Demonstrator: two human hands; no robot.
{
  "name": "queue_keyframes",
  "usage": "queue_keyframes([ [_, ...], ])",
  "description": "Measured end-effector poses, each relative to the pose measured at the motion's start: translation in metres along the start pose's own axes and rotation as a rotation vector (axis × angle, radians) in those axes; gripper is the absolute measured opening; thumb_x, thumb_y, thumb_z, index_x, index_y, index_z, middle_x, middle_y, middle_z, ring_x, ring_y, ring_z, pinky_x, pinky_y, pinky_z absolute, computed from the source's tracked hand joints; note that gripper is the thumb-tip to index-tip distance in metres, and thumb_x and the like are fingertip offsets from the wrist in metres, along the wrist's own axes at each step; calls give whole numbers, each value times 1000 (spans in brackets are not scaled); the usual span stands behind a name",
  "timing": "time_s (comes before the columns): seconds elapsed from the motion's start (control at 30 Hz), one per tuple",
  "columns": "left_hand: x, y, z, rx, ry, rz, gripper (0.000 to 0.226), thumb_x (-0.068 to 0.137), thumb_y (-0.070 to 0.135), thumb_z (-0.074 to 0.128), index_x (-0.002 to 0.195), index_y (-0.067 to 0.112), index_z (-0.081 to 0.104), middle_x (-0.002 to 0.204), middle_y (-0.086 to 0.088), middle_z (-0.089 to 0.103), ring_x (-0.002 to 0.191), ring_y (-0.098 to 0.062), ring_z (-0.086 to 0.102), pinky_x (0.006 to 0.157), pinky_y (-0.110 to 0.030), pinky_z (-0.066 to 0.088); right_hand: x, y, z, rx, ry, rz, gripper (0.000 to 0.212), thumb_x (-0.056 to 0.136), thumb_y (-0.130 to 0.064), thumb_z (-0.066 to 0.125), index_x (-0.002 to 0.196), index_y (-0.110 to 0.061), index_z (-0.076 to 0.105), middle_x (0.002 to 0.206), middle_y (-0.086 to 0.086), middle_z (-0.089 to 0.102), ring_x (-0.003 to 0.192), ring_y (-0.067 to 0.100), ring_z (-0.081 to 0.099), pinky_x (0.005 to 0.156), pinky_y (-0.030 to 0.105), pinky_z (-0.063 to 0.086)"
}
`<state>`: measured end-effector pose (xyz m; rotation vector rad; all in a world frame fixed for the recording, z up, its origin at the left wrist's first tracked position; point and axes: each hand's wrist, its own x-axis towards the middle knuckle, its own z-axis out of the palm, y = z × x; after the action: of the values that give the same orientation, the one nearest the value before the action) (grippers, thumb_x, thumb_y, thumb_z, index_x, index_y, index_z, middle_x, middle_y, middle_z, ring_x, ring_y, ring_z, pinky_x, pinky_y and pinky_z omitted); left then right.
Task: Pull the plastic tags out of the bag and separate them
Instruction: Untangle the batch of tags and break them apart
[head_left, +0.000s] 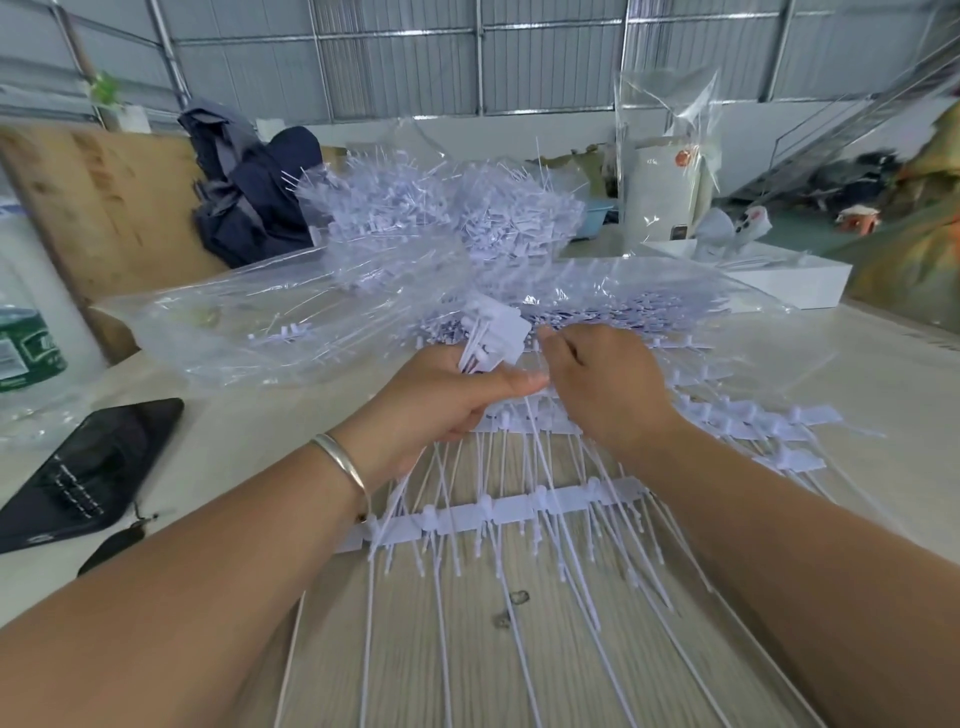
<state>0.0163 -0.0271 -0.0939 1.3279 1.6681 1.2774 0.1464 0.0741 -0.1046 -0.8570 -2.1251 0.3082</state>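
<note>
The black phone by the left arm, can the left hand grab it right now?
Probably not yet. The left hand grips a bunch of plastic tags, so it is busy. The black phone lies uncovered on the table beside that forearm, with nothing blocking the way.

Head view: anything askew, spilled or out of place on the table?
Mostly normal sorting clutter. The tag strips near the wrists lie crossed, their long tails tangled rather than lined up. A dark phone sits at the table's left edge, close to the left forearm. The left hand grips a small bundle of tags; no visible damage.
</note>
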Motion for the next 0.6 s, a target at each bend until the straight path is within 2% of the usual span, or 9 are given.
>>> queue_keyframes([
  [0.17,4,-3,-1,-33,116,21,37,79,26,78,53,27,50,48,8,33,39,-9,27,39,-15,25,-1,-3,-2,189,43,33,56,100,-40,39,50,-18,28,45,-4,31,45,14,31,48,31,24],
  [0.3,7,-3,-10,-120,199,-8,29,83,24,74,62,22,53,48,6,30,38,-11,24,39,-15,22,4,7,-4,157,19,64,58,99,-39,42,48,-17,26,42,-4,30,43,16,31,50,30,26],
  [0.43,6,-5,-10,-145,102,-37,37,84,23,74,61,24,45,49,7,27,38,-9,20,38,-16,18,5,11,-3,186,-23,113,61,96,-38,50,45,-18,24,30,-4,24,35,10,22,48,27,25],
  [0.6,5,1,-8,-279,21,-9,42,73,26,75,60,22,36,45,8,26,35,-7,18,35,-15,16,5,5,-5,292,-37,150,59,97,-42,48,47,-18,25,38,-8,27,43,16,28,54,29,28],
])
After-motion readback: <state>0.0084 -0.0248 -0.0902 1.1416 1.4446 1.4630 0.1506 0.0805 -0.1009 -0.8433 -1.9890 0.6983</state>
